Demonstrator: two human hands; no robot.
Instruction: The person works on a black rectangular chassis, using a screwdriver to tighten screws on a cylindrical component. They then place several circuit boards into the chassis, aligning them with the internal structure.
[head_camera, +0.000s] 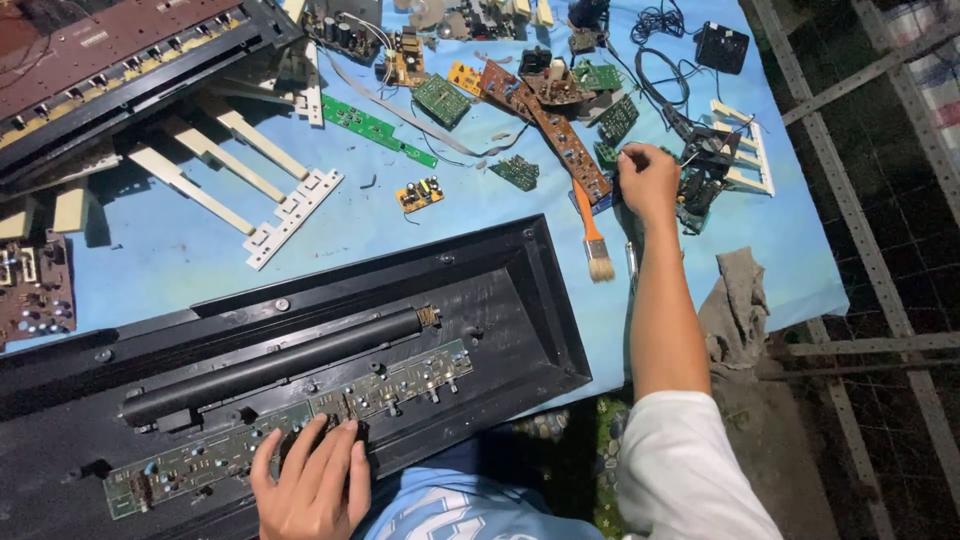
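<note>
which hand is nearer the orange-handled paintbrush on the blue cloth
Right. The right hand is just above-right of the orange-handled paintbrush; the left hand rests far off on the long green circuit board.

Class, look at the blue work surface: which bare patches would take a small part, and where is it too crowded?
Bare blue cloth lies between the white key strips, the small yellow board and the black keyboard casing. Another patch lies right of the paintbrush, toward the grey rag. The top edge is crowded with circuit boards and cables around the right hand.
</note>
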